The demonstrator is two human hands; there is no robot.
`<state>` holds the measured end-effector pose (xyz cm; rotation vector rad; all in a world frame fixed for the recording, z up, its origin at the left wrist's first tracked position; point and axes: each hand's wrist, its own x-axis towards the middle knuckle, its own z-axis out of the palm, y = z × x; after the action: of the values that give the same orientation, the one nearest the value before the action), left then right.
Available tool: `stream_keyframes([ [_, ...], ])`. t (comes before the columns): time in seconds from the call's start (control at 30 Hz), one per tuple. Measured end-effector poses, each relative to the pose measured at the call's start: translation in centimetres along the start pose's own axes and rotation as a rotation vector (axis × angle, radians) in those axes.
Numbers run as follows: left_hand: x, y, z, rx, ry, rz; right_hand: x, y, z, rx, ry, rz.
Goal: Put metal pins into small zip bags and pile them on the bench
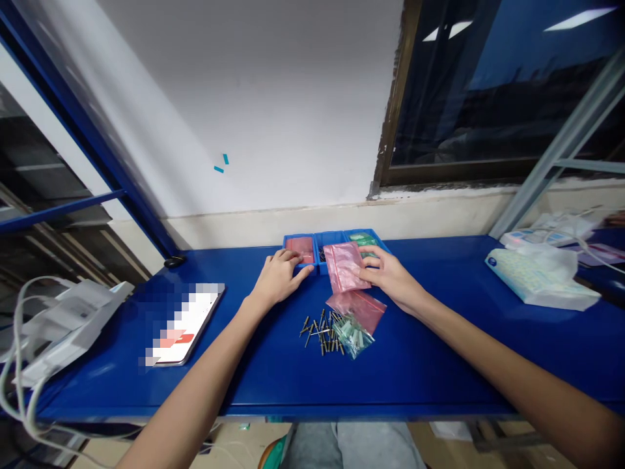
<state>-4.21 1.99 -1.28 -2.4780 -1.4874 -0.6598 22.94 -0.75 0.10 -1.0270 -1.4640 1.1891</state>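
My right hand pinches a pink zip bag by its right edge, above the table. My left hand lies at the left blue bin, fingers reaching over its front onto the pink bags inside, thumb stretched out. Below the held bag, another pink bag lies on the table, partly under a clear greenish bag with pale cylindrical pieces in it. Beside these is a loose pile of thin metal pins, seemingly rivets. The middle bin holds dark small parts, partly hidden by the held bag.
The right bin contains green bags. A tablet-like device and white power strips with cables lie on the left. A tissue pack sits at the right of the blue table. Wall and window stand behind.
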Motion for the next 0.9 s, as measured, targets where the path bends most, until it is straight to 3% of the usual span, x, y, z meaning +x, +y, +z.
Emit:
stream_keyframes([
  [0.4,0.4,0.1,0.5,0.006,-0.025,0.016,0.5,0.8,-0.2,-0.011,0.006,-0.031],
  [0.57,0.4,-0.4,0.5,-0.104,-0.036,-0.005,1.0,1.1,-0.5,-0.146,0.032,-0.160],
  [0.67,0.5,-1.4,-0.1,-0.200,0.029,0.009,2.0,0.9,-0.3,-0.203,0.061,-0.245],
  [0.83,0.5,-2.6,-1.3,-0.280,0.261,-0.129,6.2,0.0,3.3,-0.357,0.105,-0.285],
  [0.9,0.4,-2.7,-1.2,-0.284,0.280,-0.160,8.0,-0.3,5.6,-0.520,0.106,-0.273],
])
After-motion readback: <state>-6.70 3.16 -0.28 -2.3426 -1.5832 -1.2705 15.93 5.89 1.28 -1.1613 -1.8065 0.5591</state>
